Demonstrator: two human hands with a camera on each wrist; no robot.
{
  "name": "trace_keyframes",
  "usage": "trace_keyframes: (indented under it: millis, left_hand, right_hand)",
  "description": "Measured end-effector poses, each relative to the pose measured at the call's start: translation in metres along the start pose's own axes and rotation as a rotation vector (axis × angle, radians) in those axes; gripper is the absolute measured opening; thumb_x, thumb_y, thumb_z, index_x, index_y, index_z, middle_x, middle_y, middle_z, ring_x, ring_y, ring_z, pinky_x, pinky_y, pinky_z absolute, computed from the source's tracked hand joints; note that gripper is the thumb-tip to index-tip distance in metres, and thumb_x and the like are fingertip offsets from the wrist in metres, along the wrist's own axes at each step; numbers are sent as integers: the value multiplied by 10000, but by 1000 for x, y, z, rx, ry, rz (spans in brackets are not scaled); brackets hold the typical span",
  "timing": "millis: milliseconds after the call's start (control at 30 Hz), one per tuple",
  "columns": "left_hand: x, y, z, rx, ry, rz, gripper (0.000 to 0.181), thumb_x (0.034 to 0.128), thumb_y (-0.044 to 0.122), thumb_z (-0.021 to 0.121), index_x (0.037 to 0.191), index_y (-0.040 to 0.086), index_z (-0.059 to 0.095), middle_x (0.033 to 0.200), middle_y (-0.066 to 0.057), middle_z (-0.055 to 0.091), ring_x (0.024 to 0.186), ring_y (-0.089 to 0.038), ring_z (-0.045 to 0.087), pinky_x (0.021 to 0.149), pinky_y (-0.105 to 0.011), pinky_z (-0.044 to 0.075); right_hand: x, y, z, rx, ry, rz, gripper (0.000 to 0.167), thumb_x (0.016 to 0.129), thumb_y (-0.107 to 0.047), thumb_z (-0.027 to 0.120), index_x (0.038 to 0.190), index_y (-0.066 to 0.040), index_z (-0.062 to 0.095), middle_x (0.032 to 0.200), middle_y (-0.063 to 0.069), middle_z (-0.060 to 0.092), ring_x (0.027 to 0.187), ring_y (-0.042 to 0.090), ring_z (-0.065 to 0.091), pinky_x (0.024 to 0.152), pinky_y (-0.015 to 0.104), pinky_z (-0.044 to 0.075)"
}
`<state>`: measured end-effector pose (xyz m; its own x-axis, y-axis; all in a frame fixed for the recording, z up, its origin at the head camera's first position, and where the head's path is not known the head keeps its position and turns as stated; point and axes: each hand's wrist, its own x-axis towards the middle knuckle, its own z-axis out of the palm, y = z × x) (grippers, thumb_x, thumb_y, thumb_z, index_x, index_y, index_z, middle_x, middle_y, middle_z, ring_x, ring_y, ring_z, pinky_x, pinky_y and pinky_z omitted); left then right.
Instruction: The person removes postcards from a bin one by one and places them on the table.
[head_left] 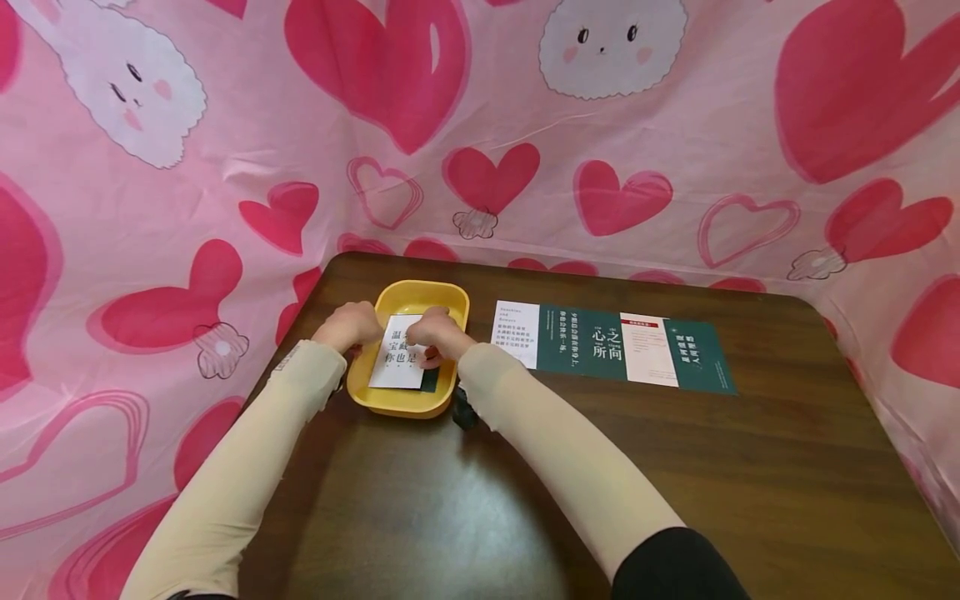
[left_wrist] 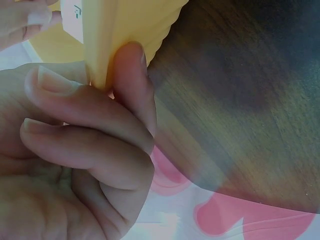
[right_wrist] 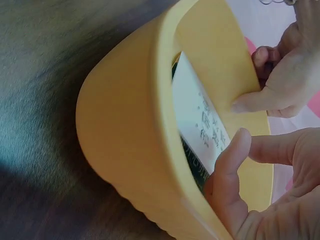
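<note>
A yellow tray (head_left: 405, 405) holds a white card with dark characters (head_left: 396, 377) lying over a dark green card (right_wrist: 192, 162). My left hand (head_left: 350, 326) grips the tray's left rim; in the left wrist view its bent fingers (left_wrist: 90, 112) close on the yellow wall (left_wrist: 100, 45). Over the tray's right side, my right hand (head_left: 440, 334) pinches the white card's edge between thumb and bent fingers. The right wrist view shows this right hand (right_wrist: 265, 185) beside the card (right_wrist: 200, 117), its other fingers along the near wall. The contact itself is partly hidden.
Right of the tray, a row of white and green printed cards (head_left: 588, 343) lies on the brown wooden table (head_left: 600, 450). A small black object (head_left: 464, 411) sits beside the tray, under my right wrist. Pink heart-patterned cloth (head_left: 525, 108) surrounds the table's far and side edges.
</note>
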<state>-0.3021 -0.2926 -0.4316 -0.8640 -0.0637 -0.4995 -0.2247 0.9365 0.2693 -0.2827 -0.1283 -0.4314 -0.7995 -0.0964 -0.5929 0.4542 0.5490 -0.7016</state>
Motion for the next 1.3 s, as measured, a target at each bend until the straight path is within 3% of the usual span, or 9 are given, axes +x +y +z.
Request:
trace_keyframes:
  millis: [267,567,667,900,1133,1300]
  left_hand:
    - [-3,1,-1,-18,-6,-9,301,930,143,635,1143,-65,590,837,-177,591,536,-230,536,514,-299,504]
    - [-9,2,-2,-18,-8,6,269,924,92,570,1134,-75,584,818,-171,573,540,-226,530,510,-294,480]
    - [-8,1,-2,-21,-11,7,274,923,87,567,1143,-76,580,833,-175,568,554,-235,531,520,-300,483]
    - [-6,1,-1,-36,-12,-9,311,919,103,607,1180,-62,569,883,-186,572,593,-250,545,543,-308,502]
    - [-6,2,0,-8,-5,5,298,938,105,585,1181,-67,573,852,-178,578,576,-237,550,535,-298,492]
    - [-7,3,-1,14,3,10,272,939,96,549,1149,-73,585,809,-168,582,544,-223,547,512,-293,483]
  right_hand:
    - [3,3,1,18,58,-52,988,934,-48,709,1664,-37,44,933,138,551,580,184,541,686,330,613]
    - [5,4,2,34,73,-63,974,914,-12,712,1644,-14,68,951,161,598,510,160,542,564,284,587]
    - [7,4,0,21,65,-65,957,920,-15,720,1636,-3,84,875,138,582,471,155,511,499,245,541]
    - [9,5,-5,-32,44,-65,771,950,-61,712,1540,12,222,625,54,464,401,150,369,422,215,366]
    - [9,5,-6,-73,64,-81,628,954,-74,710,1452,27,342,682,65,475,404,138,375,429,207,399]
    - [7,4,-8,-102,46,-105,402,991,-94,673,1328,25,490,654,53,458,402,138,356,426,210,374]
